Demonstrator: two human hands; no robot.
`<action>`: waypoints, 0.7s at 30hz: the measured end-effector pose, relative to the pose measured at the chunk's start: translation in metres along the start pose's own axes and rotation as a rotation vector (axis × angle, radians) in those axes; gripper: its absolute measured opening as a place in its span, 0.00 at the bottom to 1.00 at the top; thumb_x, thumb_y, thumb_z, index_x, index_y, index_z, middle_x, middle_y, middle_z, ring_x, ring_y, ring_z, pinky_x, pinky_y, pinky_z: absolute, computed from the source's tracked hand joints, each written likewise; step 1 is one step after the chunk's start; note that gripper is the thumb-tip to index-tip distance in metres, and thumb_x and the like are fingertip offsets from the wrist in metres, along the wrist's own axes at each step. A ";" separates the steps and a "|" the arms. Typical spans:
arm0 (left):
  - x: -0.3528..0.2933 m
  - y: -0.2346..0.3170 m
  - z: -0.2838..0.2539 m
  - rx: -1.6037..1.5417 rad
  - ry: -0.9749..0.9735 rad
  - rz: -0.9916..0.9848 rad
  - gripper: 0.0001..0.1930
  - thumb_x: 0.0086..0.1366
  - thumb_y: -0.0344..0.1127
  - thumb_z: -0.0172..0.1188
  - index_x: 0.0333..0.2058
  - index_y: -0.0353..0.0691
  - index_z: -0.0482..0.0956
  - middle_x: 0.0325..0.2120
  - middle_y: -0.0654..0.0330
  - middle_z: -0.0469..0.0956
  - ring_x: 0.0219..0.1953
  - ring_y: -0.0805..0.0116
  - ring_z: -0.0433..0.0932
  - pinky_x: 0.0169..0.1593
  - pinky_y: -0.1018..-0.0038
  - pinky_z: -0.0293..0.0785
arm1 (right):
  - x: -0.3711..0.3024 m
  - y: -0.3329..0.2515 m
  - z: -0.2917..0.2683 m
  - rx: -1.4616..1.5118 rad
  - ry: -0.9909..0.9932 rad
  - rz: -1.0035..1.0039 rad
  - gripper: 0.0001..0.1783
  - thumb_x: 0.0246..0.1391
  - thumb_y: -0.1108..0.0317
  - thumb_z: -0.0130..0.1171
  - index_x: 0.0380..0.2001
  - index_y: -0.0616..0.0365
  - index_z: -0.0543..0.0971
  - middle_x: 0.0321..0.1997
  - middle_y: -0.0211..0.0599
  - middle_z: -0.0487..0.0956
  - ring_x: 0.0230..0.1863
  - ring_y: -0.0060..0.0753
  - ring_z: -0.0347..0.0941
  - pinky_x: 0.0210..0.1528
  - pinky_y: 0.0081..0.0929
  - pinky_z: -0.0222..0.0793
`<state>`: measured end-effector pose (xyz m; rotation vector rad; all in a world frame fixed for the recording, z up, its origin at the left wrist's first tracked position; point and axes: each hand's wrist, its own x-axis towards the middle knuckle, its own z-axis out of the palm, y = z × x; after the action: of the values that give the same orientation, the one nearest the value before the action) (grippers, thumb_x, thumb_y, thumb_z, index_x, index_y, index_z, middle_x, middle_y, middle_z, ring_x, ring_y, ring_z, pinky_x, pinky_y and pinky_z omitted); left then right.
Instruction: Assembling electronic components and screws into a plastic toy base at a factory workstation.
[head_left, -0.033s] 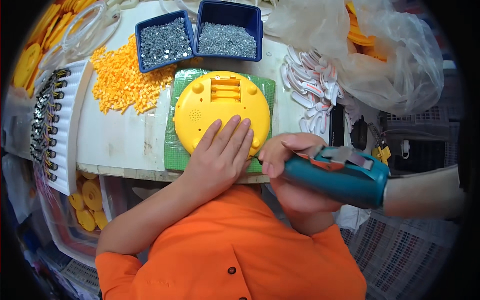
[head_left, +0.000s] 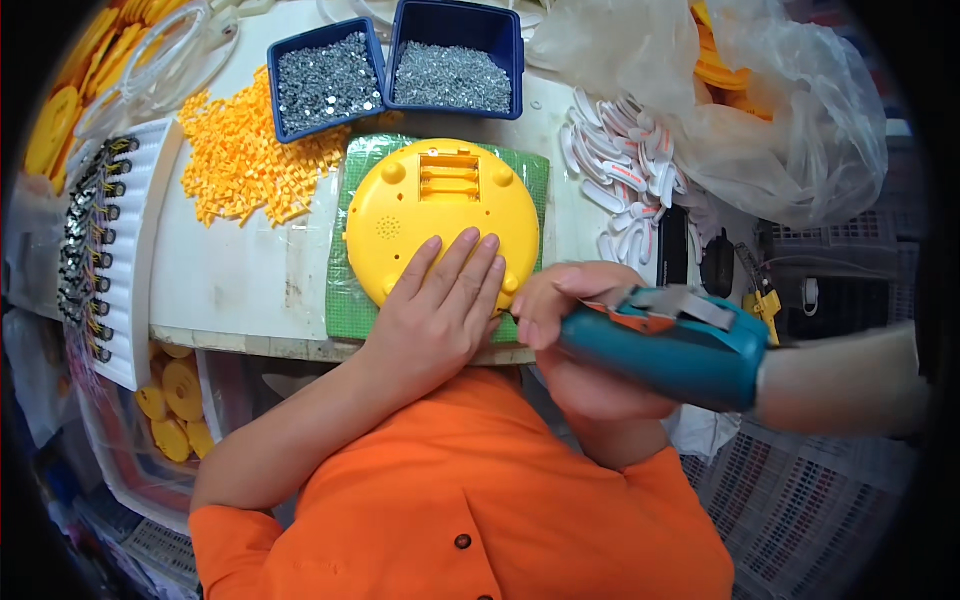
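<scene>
Left hand (head_left: 435, 310), slightly spread, lies flat on a yellow casing (head_left: 440, 222) (battery bay (head_left: 450, 185) exposed); right hand (head_left: 588, 382) wraps a teal power driver (head_left: 665, 355).

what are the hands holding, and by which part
The right hand grips the driver around the front part of its body. The left hand grasps nothing; its fingers lie on top of the yellow disc.

Your left hand (head_left: 435, 305) flat on yellow casing (head_left: 445, 215), green mat (head_left: 346, 308) beneath at near edge of desk (head_left: 240, 280). Your right hand (head_left: 580, 372) grips teal screwdriver (head_left: 665, 358), tip by casing's rim. Blue bins (head_left: 455, 28) toward far edge.
</scene>
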<state>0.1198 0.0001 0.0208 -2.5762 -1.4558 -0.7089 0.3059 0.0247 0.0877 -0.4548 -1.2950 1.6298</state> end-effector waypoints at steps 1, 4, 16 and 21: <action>-0.001 0.000 0.000 0.042 0.017 0.013 0.24 0.65 0.43 0.59 0.55 0.33 0.79 0.60 0.48 0.76 0.66 0.51 0.72 0.69 0.52 0.62 | -0.002 -0.001 0.000 -0.042 -0.004 0.033 0.48 0.57 0.25 0.44 0.54 0.65 0.77 0.29 0.46 0.79 0.32 0.40 0.74 0.44 0.38 0.67; -0.001 0.002 0.003 0.074 0.042 0.033 0.22 0.66 0.40 0.55 0.54 0.33 0.80 0.59 0.47 0.78 0.65 0.50 0.73 0.69 0.51 0.64 | -0.004 -0.005 0.002 -0.167 -0.026 0.122 0.46 0.58 0.28 0.46 0.52 0.65 0.78 0.30 0.47 0.79 0.33 0.42 0.74 0.45 0.39 0.68; 0.001 -0.019 -0.021 -0.054 -0.102 0.120 0.29 0.63 0.45 0.60 0.58 0.32 0.77 0.61 0.47 0.75 0.66 0.51 0.72 0.68 0.55 0.66 | 0.015 -0.008 0.009 -0.138 -0.097 0.065 0.34 0.64 0.43 0.49 0.57 0.64 0.75 0.31 0.46 0.80 0.34 0.41 0.75 0.47 0.39 0.70; -0.012 -0.083 -0.050 -0.217 -0.217 0.228 0.38 0.56 0.54 0.65 0.61 0.36 0.74 0.63 0.53 0.74 0.67 0.57 0.72 0.68 0.58 0.67 | 0.037 -0.003 0.029 0.087 -0.211 -0.081 0.22 0.72 0.61 0.45 0.61 0.62 0.71 0.30 0.42 0.80 0.34 0.38 0.75 0.49 0.42 0.70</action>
<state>0.0284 0.0199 0.0479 -3.0054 -1.1613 -0.6018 0.2684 0.0403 0.1108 -0.1785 -1.3724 1.6925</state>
